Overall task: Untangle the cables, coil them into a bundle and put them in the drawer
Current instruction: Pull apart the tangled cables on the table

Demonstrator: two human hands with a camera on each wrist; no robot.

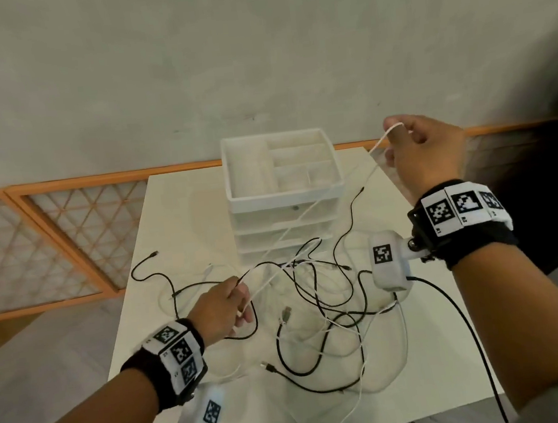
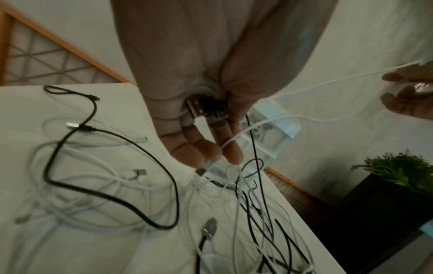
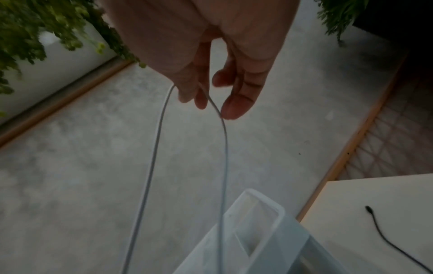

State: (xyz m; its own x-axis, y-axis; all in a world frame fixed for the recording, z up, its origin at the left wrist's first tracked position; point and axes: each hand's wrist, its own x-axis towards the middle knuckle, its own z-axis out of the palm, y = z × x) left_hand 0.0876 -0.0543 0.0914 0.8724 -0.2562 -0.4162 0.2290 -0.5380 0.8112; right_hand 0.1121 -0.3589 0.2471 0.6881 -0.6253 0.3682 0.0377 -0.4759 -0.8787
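Note:
A tangle of black and white cables [image 1: 319, 314] lies on the white table [image 1: 175, 222]. A white cable [image 1: 308, 211] runs taut from my left hand [image 1: 227, 306], low over the tangle, up to my right hand [image 1: 419, 151], raised to the right of the drawer unit [image 1: 284, 190]. In the left wrist view the left fingers [image 2: 211, 148] pinch the white cable [image 2: 304, 89] near its plug. In the right wrist view a loop of the white cable [image 3: 225, 148] hangs from my right fingers [image 3: 236, 105]. The drawers look closed.
The white drawer unit has an open compartment tray on top and stands at the table's far middle. Loose black cable ends [image 1: 153, 255] lie left of it. An orange lattice panel [image 1: 50, 242] is on the floor at left. A dark planter with a plant [image 2: 398, 172] stands right of the table.

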